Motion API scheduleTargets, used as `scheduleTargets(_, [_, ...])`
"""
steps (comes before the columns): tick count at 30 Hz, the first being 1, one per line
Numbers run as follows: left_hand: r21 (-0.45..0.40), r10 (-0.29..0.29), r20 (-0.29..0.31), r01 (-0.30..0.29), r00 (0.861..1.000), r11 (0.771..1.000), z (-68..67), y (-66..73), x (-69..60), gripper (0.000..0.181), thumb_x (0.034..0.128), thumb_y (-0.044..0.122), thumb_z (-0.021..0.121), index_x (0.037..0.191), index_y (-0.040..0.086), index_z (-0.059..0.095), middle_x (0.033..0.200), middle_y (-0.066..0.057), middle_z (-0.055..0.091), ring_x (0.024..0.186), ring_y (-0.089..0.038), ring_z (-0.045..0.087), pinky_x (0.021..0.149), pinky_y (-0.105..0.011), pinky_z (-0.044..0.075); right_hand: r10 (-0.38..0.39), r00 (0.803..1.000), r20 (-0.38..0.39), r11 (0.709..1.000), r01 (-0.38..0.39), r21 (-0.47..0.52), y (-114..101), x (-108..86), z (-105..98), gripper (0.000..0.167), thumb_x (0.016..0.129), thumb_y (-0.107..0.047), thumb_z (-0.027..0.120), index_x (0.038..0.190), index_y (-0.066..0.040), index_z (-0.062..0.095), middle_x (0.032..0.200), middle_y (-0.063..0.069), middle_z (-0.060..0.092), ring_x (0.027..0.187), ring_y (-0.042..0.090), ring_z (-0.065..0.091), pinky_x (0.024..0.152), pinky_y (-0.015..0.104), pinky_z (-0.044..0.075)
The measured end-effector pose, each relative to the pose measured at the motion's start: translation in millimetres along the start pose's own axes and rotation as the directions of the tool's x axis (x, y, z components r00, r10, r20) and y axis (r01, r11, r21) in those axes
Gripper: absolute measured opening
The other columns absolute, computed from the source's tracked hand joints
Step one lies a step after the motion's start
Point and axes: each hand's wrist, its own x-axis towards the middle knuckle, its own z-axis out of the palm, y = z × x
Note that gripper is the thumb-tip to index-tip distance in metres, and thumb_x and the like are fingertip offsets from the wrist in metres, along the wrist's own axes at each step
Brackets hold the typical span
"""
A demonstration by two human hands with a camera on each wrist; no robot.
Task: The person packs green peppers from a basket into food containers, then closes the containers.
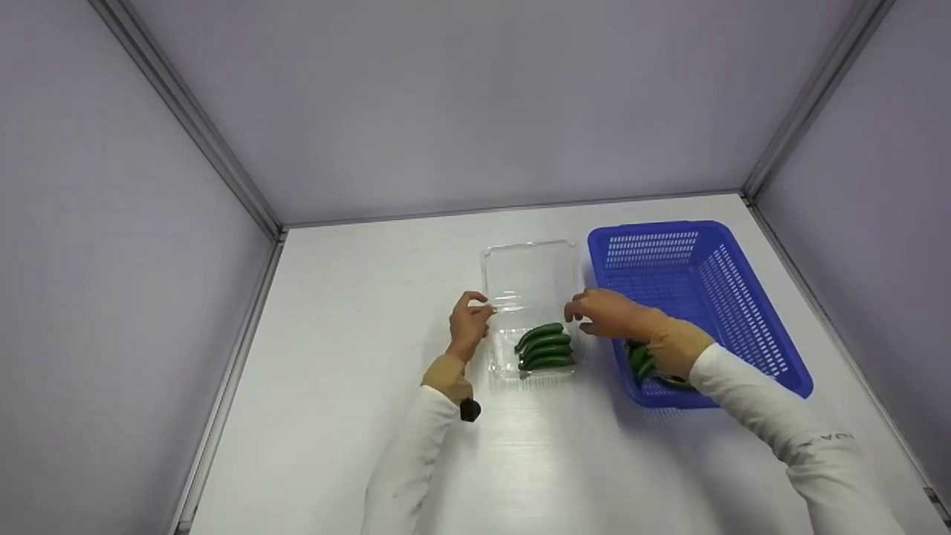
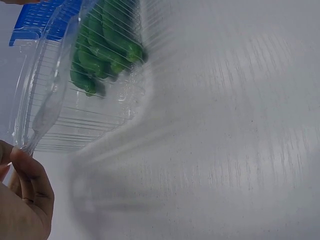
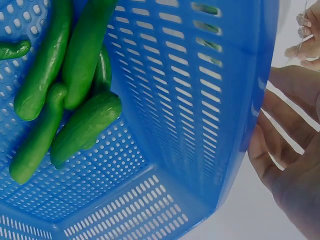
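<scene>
A clear plastic clamshell box [image 1: 531, 275] lies on the table with its lid raised at the back. Several long green peppers [image 1: 546, 348] lie side by side in its base, also seen through the plastic as green peppers [image 2: 102, 42] in the left wrist view. My left hand [image 1: 469, 325] pinches the box's left edge near the hinge between thumb and fingertips. Beside the box's right edge, near the hinge, is my right hand [image 1: 605, 313], fingers bent loosely and apart from the thumb. Whether its fingertips touch the plastic is unclear.
A blue slotted basket [image 1: 758, 312] stands right of the box, under my right forearm. More green peppers [image 3: 65, 100] lie in the basket's near left corner. Pale panels enclose the white table [image 1: 334, 371] at the back and sides.
</scene>
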Motion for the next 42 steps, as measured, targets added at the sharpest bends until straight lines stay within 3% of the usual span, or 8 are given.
scheduleTargets(5, [0.004,0.013,0.017,-0.013,1.0,1.0,0.3,0.4,-0.4,0.02,0.0937,0.005,0.06,0.113,-0.001,0.058,0.097,-0.02,0.072,0.055,-0.012,0.051,0.048,-0.018,0.04,-0.01,0.996,-0.089,0.999,0.007,-0.034,3.1,-7.5,-2.0,0.02,0.075,0.008,0.072,0.092,-0.001,0.071,0.083,0.012,0.064,0.077,0.029,0.061,0.069,0.045,0.052])
scheduleTargets(11, [0.015,0.01,0.007,-0.01,1.0,1.0,0.5,-1.5,1.0,0.022,0.0939,0.006,0.06,0.115,-0.001,0.058,0.092,-0.012,0.072,0.054,-0.008,0.05,0.049,-0.018,0.041,-0.016,0.988,-0.157,1.0,0.012,-0.024,7.1,-16.6,-3.0,0.015,0.075,0.01,0.067,0.084,-0.002,0.07,0.076,0.011,0.06,0.07,0.027,0.059,0.062,0.042,0.051])
scheduleTargets(20, [0.013,0.016,0.016,-0.016,1.0,1.0,-1.8,1.1,0.7,0.022,0.094,0.006,0.061,0.114,-0.002,0.057,0.092,-0.013,0.072,0.056,-0.011,0.052,0.05,-0.019,0.042,0.039,0.988,-0.15,0.999,-0.036,0.025,9.3,-27.1,-5.7,0.012,0.079,0.008,0.067,0.087,0.0,0.068,0.082,0.012,0.064,0.074,0.029,0.063,0.065,0.045,0.053])
scheduleTargets(25, [0.027,0.006,0.019,-0.006,1.0,1.0,-3.0,1.5,-0.8,0.023,0.0964,0.007,0.06,0.117,-0.002,0.057,0.095,-0.013,0.072,0.06,-0.013,0.054,0.051,-0.02,0.043,0.121,0.983,-0.136,0.992,-0.113,0.063,8.6,-31.1,-8.9,0.012,0.086,0.005,0.063,0.098,0.002,0.065,0.084,0.013,0.066,0.072,0.026,0.063,0.064,0.043,0.053])
scheduleTargets(31, [0.035,0.009,0.012,-0.01,1.0,0.999,-3.8,0.2,1.7,0.022,0.0958,0.007,0.061,0.116,-0.001,0.058,0.093,-0.012,0.072,0.059,-0.015,0.055,0.051,-0.02,0.043,0.146,0.97,-0.195,0.988,-0.135,0.072,15.2,-38.1,-4.4,0.009,0.095,0.003,0.053,0.103,0.001,0.05,0.075,0.011,0.059,0.062,0.027,0.059,0.057,0.045,0.051])
scheduleTargets(42, [0.042,0.004,0.005,-0.005,1.0,0.999,-8.4,0.5,3.0,0.022,0.0956,0.007,0.06,0.116,0.0,0.058,0.097,-0.016,0.072,0.053,-0.007,0.05,0.049,-0.019,0.041,0.18,0.962,-0.204,0.982,-0.165,0.087,27.5,-49.1,4.6,0.024,0.086,0.008,0.053,0.103,0.003,0.037,0.064,0.001,0.04,0.05,0.021,0.044,0.046,0.043,0.041])
